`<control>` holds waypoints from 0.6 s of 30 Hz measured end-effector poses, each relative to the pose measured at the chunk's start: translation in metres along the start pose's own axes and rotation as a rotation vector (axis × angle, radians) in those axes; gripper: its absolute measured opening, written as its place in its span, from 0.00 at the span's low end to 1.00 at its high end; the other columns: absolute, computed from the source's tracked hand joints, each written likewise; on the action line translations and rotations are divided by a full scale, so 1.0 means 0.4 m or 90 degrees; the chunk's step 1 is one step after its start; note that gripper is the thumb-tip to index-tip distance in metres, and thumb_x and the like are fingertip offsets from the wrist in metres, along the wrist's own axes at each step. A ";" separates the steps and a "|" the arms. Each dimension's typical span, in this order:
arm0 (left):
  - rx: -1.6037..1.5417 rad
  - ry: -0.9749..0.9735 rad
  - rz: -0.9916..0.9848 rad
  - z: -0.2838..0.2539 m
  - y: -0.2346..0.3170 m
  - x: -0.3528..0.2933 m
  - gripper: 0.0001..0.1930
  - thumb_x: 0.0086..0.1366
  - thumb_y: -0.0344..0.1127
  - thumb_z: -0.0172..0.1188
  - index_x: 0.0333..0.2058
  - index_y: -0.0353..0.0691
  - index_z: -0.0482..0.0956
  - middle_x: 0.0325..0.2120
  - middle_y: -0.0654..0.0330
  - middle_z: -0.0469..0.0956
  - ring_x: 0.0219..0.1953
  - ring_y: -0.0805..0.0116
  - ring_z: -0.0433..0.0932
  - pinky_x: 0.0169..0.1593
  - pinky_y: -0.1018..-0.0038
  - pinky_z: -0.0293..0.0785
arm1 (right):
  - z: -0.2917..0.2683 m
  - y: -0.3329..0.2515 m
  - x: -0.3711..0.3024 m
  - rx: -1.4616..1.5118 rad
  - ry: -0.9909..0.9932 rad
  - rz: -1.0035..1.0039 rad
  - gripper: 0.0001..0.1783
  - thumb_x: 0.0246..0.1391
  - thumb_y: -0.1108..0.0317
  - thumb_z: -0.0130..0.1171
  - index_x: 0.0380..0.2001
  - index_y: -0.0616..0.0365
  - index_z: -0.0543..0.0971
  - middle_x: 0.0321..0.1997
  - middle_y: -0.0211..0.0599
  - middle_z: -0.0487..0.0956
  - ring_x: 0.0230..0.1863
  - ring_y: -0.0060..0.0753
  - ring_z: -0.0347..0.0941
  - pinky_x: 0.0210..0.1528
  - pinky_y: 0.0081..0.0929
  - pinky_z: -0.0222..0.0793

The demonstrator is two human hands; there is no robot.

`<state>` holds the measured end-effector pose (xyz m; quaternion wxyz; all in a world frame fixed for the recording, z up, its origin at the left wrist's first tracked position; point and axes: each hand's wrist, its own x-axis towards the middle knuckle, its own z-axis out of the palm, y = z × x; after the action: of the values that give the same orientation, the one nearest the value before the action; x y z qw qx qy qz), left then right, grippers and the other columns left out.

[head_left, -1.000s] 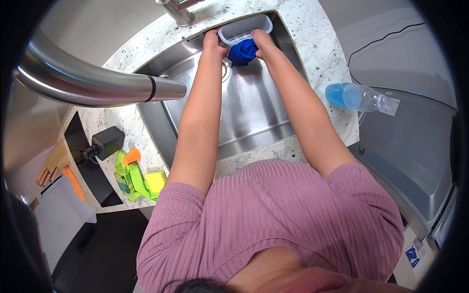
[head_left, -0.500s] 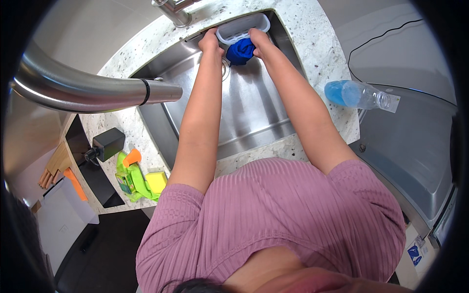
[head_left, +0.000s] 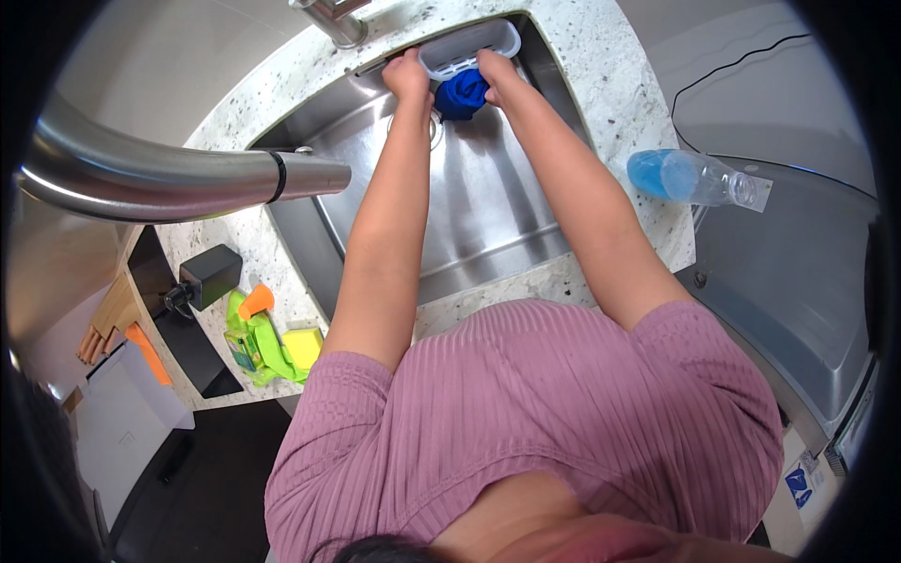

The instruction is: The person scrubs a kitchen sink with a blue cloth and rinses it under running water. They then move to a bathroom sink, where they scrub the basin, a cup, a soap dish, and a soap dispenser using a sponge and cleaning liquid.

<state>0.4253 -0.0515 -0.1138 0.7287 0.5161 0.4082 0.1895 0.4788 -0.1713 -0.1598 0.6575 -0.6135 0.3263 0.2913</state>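
Note:
A pale grey plastic basket with slots sits against the far wall of the steel sink. My left hand is closed at the basket's left end, its fingertips partly hidden. At the front edge of the basket, toward the right, my right hand is closed on it, with the thumb side facing me. Between the hands, just below the basket, a bunched dark blue cloth touches my right fingers. Whether those fingers also grip the cloth is hidden. Behind my left wrist lies the round drain.
A large steel faucet reaches over the sink from the left. Left on the counter are a black box, an orange cup, a green packet and a yellow sponge. A bottle of blue liquid is at right.
My left hand has turned slightly at the basket's left end, and the wrist has shifted a little to the right. The right hand, basket and cloth have barely moved.

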 end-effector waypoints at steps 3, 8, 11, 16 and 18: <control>0.094 -0.018 0.108 -0.003 -0.019 -0.002 0.12 0.54 0.34 0.64 0.26 0.27 0.78 0.23 0.58 0.78 0.25 0.71 0.72 0.32 0.73 0.68 | 0.001 0.006 0.013 0.054 0.002 0.006 0.17 0.47 0.65 0.44 0.37 0.67 0.71 0.32 0.41 0.72 0.21 0.30 0.68 0.20 0.34 0.66; 0.095 -0.007 0.204 -0.021 -0.051 0.003 0.14 0.51 0.37 0.68 0.23 0.28 0.79 0.16 0.62 0.74 0.21 0.74 0.68 0.29 0.76 0.66 | 0.002 -0.016 -0.056 0.096 -0.029 0.019 0.15 0.50 0.67 0.45 0.38 0.65 0.70 0.34 0.42 0.72 0.26 0.31 0.72 0.25 0.35 0.70; -0.001 -0.019 0.154 -0.018 -0.056 -0.013 0.12 0.53 0.33 0.68 0.25 0.28 0.79 0.21 0.64 0.75 0.25 0.77 0.67 0.29 0.78 0.63 | -0.005 -0.033 -0.095 0.114 -0.058 0.039 0.14 0.51 0.67 0.46 0.38 0.64 0.70 0.36 0.42 0.73 0.29 0.32 0.73 0.28 0.35 0.72; -0.006 -0.030 0.139 -0.003 -0.040 -0.029 0.11 0.51 0.33 0.69 0.23 0.30 0.79 0.19 0.65 0.73 0.22 0.77 0.65 0.27 0.78 0.61 | -0.014 -0.042 -0.080 0.166 -0.063 0.056 0.13 0.51 0.67 0.47 0.38 0.63 0.69 0.35 0.42 0.72 0.32 0.35 0.73 0.30 0.39 0.73; 0.024 -0.006 0.124 0.013 -0.033 -0.033 0.11 0.51 0.33 0.69 0.22 0.31 0.78 0.17 0.66 0.72 0.20 0.77 0.63 0.26 0.77 0.59 | -0.016 -0.038 -0.071 0.166 -0.048 0.059 0.12 0.52 0.67 0.47 0.38 0.63 0.69 0.35 0.42 0.72 0.31 0.35 0.73 0.30 0.39 0.73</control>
<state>0.4196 -0.0692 -0.1199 0.6992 0.5676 0.3561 0.2494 0.4727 -0.1784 -0.1282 0.7291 -0.4960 0.3645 0.2991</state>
